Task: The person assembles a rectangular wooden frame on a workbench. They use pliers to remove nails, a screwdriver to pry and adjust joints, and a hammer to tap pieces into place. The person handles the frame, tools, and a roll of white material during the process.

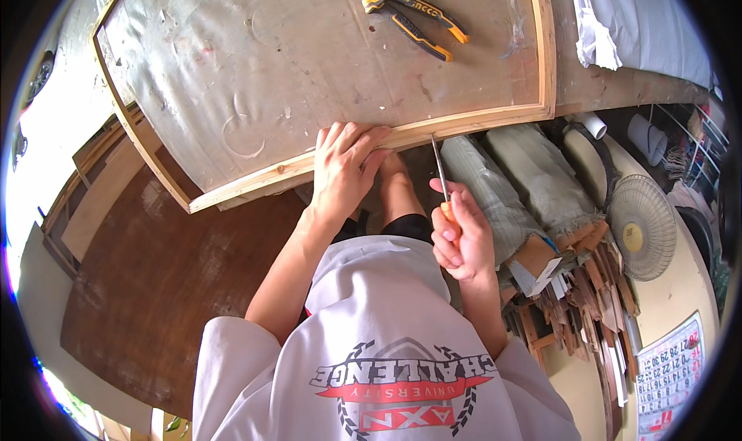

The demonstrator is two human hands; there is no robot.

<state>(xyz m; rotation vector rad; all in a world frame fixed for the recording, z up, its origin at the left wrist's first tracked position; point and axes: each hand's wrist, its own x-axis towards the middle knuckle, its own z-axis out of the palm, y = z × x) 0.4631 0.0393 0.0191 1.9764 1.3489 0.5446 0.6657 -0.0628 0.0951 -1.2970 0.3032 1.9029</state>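
Observation:
A light wooden frame [267, 173] lies on the worktable [309, 62], its near rail along the table's edge. My left hand [345, 166] is closed over that rail near its middle, fingers on top. In my right hand [461, 236] is a screwdriver [440, 166] with an orange handle. Its thin metal shaft points away from me, and the tip meets the outer side of the near rail, right of my left hand. Farther back, inside the frame, rest black-and-yellow pliers [410, 16] with their handles spread.
White cloth [638, 27] covers the table's far right. Below on the right are wrapped long bundles [533, 178], stacked wood strips [587, 302], a round fan [641, 226] and a wall calendar [671, 371]. A large brown board [170, 286] stands at lower left.

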